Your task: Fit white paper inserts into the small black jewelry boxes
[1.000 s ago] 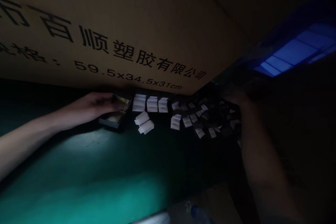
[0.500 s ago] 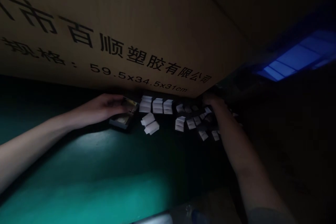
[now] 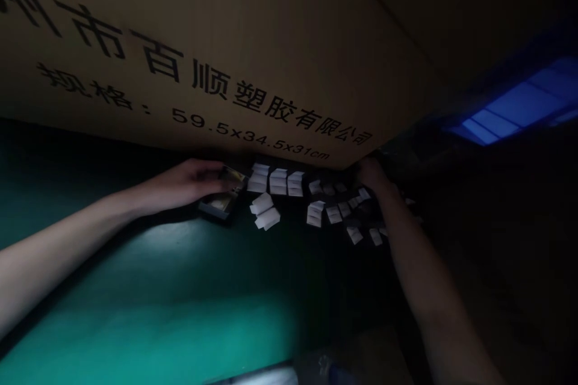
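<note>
My left hand (image 3: pixel 192 183) is closed on the edge of a small dark box (image 3: pixel 217 212) with a printed, yellowish top, its thumb and fingers on either side. Right beside that box are several folded white cards (image 3: pixel 279 181), in a loose row along the foot of a large cardboard carton (image 3: pixel 253 42). One white folded card (image 3: pixel 266 212) lies apart, in front of the row. Out at the carton's near right corner is my right hand (image 3: pixel 371 173), close to more of the small white pieces (image 3: pixel 334 213). Its fingers are lost in shadow.
The carton stands over the far side of a green table surface (image 3: pixel 149 313), its printed face towards me. At the upper right is a bright blue lit panel (image 3: pixel 519 99). A pale flat object (image 3: pixel 266 375) shows at the bottom edge. The right side is very dark.
The view has turned slightly, so the carton, cards and hands appear a little farther right. My left hand stays on the small dark box, and my right hand stays by the carton's corner.
</note>
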Tool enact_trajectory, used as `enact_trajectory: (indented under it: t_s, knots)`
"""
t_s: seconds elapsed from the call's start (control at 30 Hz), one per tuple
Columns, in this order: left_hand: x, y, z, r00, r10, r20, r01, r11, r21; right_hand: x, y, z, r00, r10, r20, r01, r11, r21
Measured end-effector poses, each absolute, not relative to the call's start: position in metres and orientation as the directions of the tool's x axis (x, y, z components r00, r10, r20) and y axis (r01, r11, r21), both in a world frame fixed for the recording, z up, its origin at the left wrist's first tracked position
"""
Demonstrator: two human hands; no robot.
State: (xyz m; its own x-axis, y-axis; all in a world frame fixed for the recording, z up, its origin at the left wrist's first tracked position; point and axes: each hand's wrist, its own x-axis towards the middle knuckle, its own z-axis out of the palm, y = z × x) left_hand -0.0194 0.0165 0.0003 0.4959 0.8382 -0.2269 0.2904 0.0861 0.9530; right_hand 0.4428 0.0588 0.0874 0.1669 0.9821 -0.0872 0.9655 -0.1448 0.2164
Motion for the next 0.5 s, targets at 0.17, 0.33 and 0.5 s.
enact_trajectory:
  t_s: [0.17,0.33,0.5]
  knots:
    - [-0.018,0.016,0.000,0.494,0.849,-0.188,0.242,0.074,0.967,0.430,0.001,0.109,0.176,0.966,0.189,0.982,-0.186,0.035]
    - [-0.014,0.013,0.004,0.456,0.872,-0.176,0.255,0.061,0.965,0.341,-0.060,0.085,0.243,0.772,0.588,0.845,0.129,-0.519]
    - [-0.012,0.009,0.009,0.467,0.869,-0.165,0.234,0.058,0.971,0.226,-0.068,0.040,0.033,0.867,0.497,0.492,0.419,-0.763]
